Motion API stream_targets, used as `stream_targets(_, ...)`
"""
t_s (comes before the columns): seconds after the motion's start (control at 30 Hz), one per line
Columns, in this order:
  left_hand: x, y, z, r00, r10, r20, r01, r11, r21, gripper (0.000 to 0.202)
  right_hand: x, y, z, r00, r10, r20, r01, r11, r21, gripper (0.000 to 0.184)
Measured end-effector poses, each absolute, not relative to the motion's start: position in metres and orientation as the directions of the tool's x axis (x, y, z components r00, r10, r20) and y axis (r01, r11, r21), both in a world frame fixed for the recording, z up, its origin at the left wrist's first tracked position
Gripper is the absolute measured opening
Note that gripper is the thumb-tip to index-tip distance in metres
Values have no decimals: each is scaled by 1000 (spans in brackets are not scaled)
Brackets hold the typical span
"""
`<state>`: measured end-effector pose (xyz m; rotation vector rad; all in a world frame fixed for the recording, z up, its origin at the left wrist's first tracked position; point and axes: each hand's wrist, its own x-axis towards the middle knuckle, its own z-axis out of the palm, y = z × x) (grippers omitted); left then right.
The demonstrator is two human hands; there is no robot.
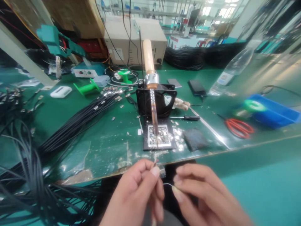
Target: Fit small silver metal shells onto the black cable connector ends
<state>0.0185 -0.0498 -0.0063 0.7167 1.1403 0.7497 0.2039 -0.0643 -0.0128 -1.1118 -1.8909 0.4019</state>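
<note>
My left hand (137, 188) is closed in a pinch above my lap, just off the bench's front edge. From between its thumb and forefinger pokes a small cable end (155, 161) with a reddish tip. A small silvery piece (161, 171) shows beside the thumb, too blurred to name. My right hand (204, 191) pinches a thin silvery wire (167, 184) that reaches toward the left hand. Just beyond both hands, a wooden-handled soldering iron (149, 59) leans tip-down over a white-framed square (148, 135) littered with metal bits.
A black fan (156, 102) stands behind the soldering iron's tip. Bundles of black cables (77, 122) cover the left. Rightward lie a dark pad (195, 139), a screwdriver (191, 118), orange-handled cutters (239, 127), a blue bin (277, 110) and a plastic bottle (235, 69).
</note>
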Motion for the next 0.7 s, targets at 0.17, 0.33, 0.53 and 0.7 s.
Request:
stream_targets(0.17,15,-46,-7,275,800,-533,-125,580,805,38,202,-58,-17,-358,743,565,568,654,-499,13)
stream_targets(0.33,14,-46,-8,285,788,-546,-129,596,793,39,200,-58,-21,-390,727,566,577,672,-465,13)
stream_targets(0.53,17,-48,-7,273,785,-556,-156,606,780,39,199,-57,-23,-389,722,572,587,672,-450,11)
stream_targets(0.7,15,-49,-8,275,802,-530,-181,584,791,37,199,-60,-27,-355,738,573,600,650,-466,13)
